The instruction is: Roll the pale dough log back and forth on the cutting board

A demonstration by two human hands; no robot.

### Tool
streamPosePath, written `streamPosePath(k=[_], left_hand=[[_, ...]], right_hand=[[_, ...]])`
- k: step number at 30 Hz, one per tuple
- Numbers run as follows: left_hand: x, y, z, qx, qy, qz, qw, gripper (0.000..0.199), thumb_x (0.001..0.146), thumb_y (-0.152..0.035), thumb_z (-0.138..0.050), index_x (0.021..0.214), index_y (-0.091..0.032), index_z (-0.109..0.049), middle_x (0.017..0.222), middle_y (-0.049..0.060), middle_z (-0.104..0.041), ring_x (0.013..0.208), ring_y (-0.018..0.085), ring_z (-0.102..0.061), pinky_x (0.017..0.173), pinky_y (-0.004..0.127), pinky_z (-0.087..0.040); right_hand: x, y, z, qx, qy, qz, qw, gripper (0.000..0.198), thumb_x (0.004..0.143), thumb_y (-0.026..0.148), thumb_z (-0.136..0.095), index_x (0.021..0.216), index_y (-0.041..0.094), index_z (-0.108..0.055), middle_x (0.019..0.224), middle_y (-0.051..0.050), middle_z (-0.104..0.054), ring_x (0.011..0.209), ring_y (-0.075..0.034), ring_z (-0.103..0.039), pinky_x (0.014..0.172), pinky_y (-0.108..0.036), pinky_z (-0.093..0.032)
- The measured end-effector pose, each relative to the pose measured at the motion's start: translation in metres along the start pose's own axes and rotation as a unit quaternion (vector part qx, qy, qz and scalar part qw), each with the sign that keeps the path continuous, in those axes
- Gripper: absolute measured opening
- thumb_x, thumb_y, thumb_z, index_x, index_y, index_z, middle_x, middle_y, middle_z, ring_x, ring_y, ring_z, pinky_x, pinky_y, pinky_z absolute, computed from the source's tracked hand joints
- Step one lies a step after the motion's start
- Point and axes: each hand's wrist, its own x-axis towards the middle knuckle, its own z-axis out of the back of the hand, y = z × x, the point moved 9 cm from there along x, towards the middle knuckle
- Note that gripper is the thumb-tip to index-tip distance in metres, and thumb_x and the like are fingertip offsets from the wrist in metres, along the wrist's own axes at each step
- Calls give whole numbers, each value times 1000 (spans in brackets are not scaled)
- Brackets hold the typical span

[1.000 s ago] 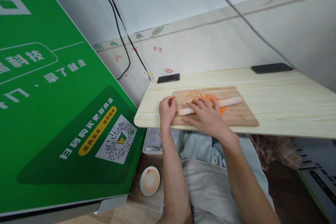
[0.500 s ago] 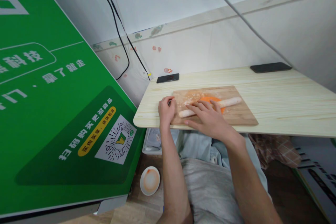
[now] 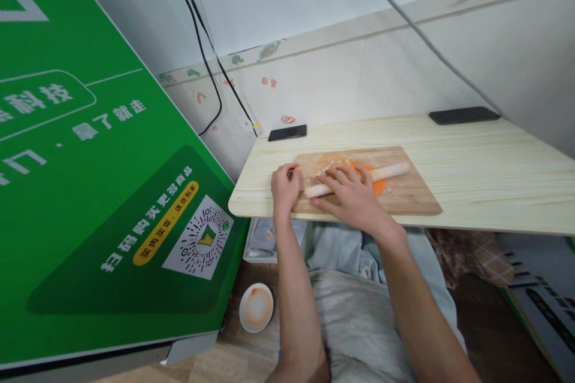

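Observation:
A pale wooden rolling pin (image 3: pixel 396 170) lies slantwise across a wooden cutting board (image 3: pixel 413 200). Beneath it is a flattened orange piece of dough (image 3: pixel 380 187), largely covered by the pin and my fingers. My right hand (image 3: pixel 353 194) rests palm down over the middle of the pin, fingers spread and touching it. At the board's left edge, my left hand (image 3: pixel 285 184) is closed with its fingers curled. Whether it grips the board edge or something small is hidden. White flour and orange smears mark the board near its far left part.
The board sits at the front of a light wood table (image 3: pixel 494 173). Two dark phones, one at the back left (image 3: pixel 287 133) and one at the back right (image 3: pixel 464 115), lie near the wall. A white bowl (image 3: pixel 256 308) stands below, left of my legs. A green panel (image 3: pixel 90 191) borders the left side.
My right hand and the rolling pin have shifted slightly away from me and to the left. The right fingers are a little more bent. My left hand stays where it was.

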Motion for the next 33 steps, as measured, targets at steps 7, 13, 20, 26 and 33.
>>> streamPosePath(k=[7, 13, 20, 26, 33], left_hand=[[0, 2, 0, -5, -2, 4, 1000, 19, 102, -19, -63, 108, -22, -81, 116, 9, -83, 109, 26, -76, 105, 41, -60], [0, 1, 0, -2, 1, 9, 1000, 20, 102, -19, -63, 109, -21, -81, 117, 9, -83, 110, 26, -76, 106, 41, -60], [-1, -1, 1, -7, 1, 6, 1000, 20, 102, -17, -63, 109, -20, -81, 117, 10, -83, 111, 27, -77, 107, 43, -60], [-1, 0, 1, -4, -1, 9, 1000, 20, 102, -17, -63, 109, -22, -81, 118, 9, -83, 112, 26, -76, 109, 42, -60], [0, -2, 1, -4, -2, 0, 1000, 20, 102, -17, -62, 109, -21, -81, 116, 9, -83, 110, 25, -77, 107, 40, -60]], right_hand=[[-13, 1, 6, 31, 55, 16, 998, 59, 111, 59, -63, 160, 26, -62, 160, -11, -64, 158, -38, -46, 134, -67, -24], [-2, 4, 0, 4, 26, 7, 1000, 54, 110, 55, -67, 155, 26, -65, 161, -12, -63, 158, -38, -47, 135, -71, -15], [3, 4, -2, -6, -38, 23, 999, 47, 110, 56, -66, 145, 25, -71, 154, -12, -68, 155, -38, -47, 133, -65, -17], [-1, 4, 0, 9, -18, 20, 1000, 48, 111, 54, -62, 148, 25, -68, 155, -13, -68, 150, -38, -51, 128, -66, -25], [-14, 7, 10, 30, 39, 39, 998, 54, 111, 55, -63, 155, 25, -65, 156, -13, -66, 151, -38, -52, 130, -67, -26]])
